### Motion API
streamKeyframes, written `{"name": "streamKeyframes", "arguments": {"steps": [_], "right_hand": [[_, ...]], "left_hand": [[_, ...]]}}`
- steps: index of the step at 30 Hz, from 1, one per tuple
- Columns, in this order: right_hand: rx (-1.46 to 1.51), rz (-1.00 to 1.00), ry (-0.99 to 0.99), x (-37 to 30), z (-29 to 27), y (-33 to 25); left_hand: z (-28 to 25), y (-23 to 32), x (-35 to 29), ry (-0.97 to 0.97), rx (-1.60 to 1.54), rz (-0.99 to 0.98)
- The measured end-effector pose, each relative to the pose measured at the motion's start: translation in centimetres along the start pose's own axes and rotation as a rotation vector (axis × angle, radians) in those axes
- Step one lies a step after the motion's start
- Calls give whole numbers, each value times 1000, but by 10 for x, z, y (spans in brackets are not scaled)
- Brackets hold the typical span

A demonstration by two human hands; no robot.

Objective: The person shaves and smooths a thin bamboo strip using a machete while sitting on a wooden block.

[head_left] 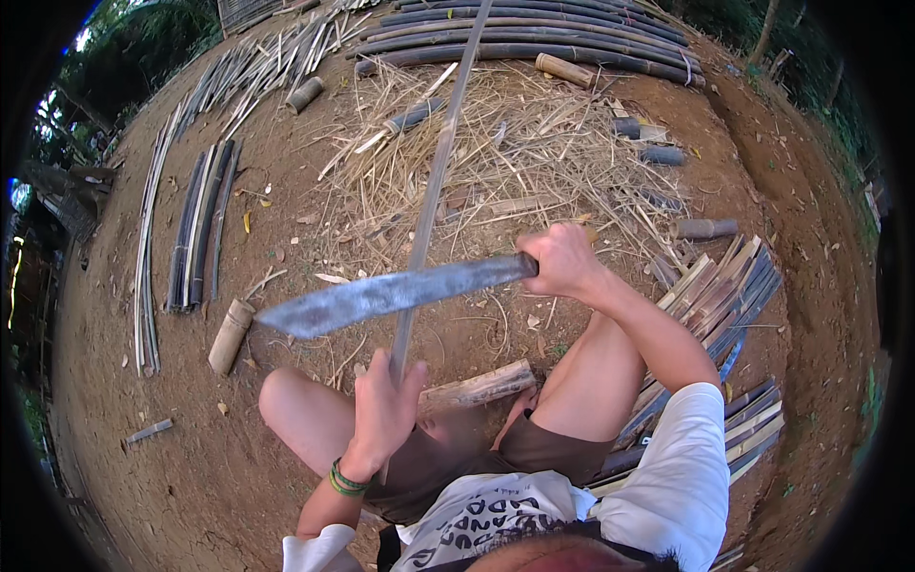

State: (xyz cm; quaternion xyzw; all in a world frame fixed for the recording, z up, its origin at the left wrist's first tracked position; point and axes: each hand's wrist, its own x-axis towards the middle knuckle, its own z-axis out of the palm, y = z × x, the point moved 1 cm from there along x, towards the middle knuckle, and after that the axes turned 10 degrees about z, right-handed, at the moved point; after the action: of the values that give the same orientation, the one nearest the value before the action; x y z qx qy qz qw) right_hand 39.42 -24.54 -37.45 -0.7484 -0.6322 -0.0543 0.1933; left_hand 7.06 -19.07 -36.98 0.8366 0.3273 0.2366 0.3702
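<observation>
My right hand (562,262) is closed round the handle of a machete (381,294), whose broad grey blade points left. The blade lies across a long, thin bamboo strip (440,162), passing in front of it; whether it touches or cuts in, I cannot tell. My left hand (386,400) grips the strip near its lower end, between my knees. From there the strip slants up and away past the far pile. A cut log (481,386) lies on the ground between my legs, near my foot.
Bamboo shavings (534,143) cover the ground ahead. Long dark poles (534,52) are stacked at the far side. Split strips (729,286) lie in bundles by my right leg, and slats (202,224) rest at the left. A short bamboo piece (231,336) sits near my left knee.
</observation>
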Motion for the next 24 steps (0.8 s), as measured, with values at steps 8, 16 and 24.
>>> {"name": "streamKeyframes", "arguments": {"steps": [8,16,24], "right_hand": [[55,-90,27,-11,-12,-38],[-28,98,172,14,-23,1],[-28,147,214,25,-28,12]], "left_hand": [[-1,12,19,93,-168,14],[-11,31,18,54,-347,-102],[-2,16,1,23,-353,-12]]}}
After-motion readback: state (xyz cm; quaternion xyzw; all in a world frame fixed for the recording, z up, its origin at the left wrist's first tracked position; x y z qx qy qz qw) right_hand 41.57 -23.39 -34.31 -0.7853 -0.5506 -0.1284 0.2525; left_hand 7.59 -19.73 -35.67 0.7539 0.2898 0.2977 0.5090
